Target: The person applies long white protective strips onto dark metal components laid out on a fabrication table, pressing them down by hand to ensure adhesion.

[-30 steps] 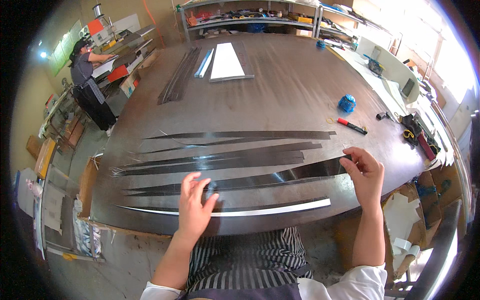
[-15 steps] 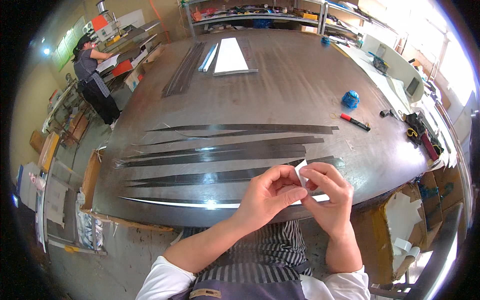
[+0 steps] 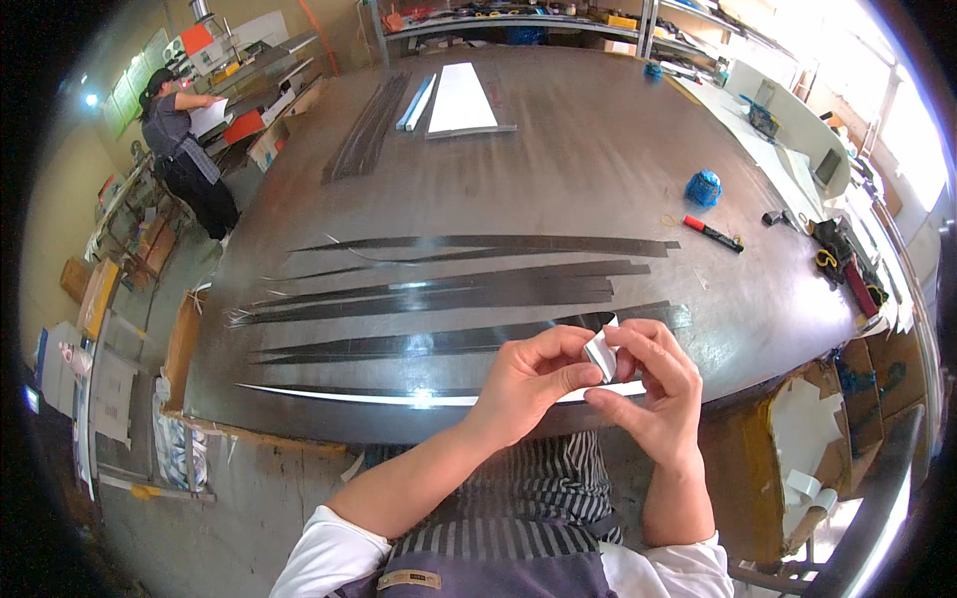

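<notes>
A small folded white strip [image 3: 599, 354] with a dark edge is held up over the table's near side. My left hand [image 3: 528, 384] pinches it between thumb and fingers. My right hand [image 3: 658, 384] has its curled fingertips at the strip's other side, with the thumb apart and lower. Below the hands, a long narrow white strip [image 3: 369, 399] with a dark edge lies along the near table edge, passing partly behind my fingers. Whether it joins the held piece is hidden. Several long dark tapered strips [image 3: 429, 339] lie beyond it.
On the dark table [image 3: 558, 189] farther off are a white panel [image 3: 461, 100], blue-and-white strips [image 3: 415, 104] and a dark strip bundle [image 3: 367, 130]. A blue ball-like bundle [image 3: 703, 188] and red-capped marker [image 3: 713, 233] lie right. A co-worker [image 3: 184, 149] stands far left.
The white piece has turned and shows more of its folded face. My right thumb has moved away from my left thumb. The view has shifted slightly.
</notes>
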### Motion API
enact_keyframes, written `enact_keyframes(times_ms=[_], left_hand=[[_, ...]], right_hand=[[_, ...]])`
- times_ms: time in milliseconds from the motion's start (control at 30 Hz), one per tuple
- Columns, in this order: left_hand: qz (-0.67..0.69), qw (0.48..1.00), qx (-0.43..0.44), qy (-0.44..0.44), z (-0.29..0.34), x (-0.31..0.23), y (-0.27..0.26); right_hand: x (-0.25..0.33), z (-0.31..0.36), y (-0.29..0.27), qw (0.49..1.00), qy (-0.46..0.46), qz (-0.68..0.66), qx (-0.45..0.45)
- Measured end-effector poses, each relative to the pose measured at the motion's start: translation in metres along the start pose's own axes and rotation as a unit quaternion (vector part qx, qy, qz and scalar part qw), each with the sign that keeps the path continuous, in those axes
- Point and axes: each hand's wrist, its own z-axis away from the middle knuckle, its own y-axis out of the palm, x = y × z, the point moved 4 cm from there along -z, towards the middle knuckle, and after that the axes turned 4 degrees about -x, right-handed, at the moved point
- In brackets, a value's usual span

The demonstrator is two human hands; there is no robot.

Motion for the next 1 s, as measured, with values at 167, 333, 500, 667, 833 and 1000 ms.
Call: enact_keyframes(times_ms=[167, 333, 500, 667, 833, 1000], left_hand=[[0.007, 1.000, -0.008, -0.002, 0.001, -0.003, 0.003], [0.011, 0.996, -0.086, 0.016, 0.005, -0.001, -0.009], [-0.015, 0.996, -0.091, 0.019, 0.008, -0.008, -0.007], [-0.001, 0.997, -0.056, 0.061, 0.007, -0.012, 0.008], [0.088, 0.987, 0.048, -0.129, 0.017, 0.021, -0.005], [0.360, 0.926, 0.067, -0.091, 0.023, 0.030, -0.019]], right_hand=[[-0.005, 0.002, -0.004, 0.998, 0.040, -0.039, -0.014], [-0.008, 0.006, -0.049, 0.904, -0.037, 0.284, -0.317], [0.004, 0.016, -0.036, 0.915, -0.064, 0.373, -0.138], [-0.040, 0.000, -0.008, 0.968, 0.063, 0.244, 0.010], [-0.027, -0.018, -0.011, 0.974, 0.162, -0.051, -0.153], [-0.012, -0.015, -0.033, 0.944, 0.110, -0.234, -0.205]])
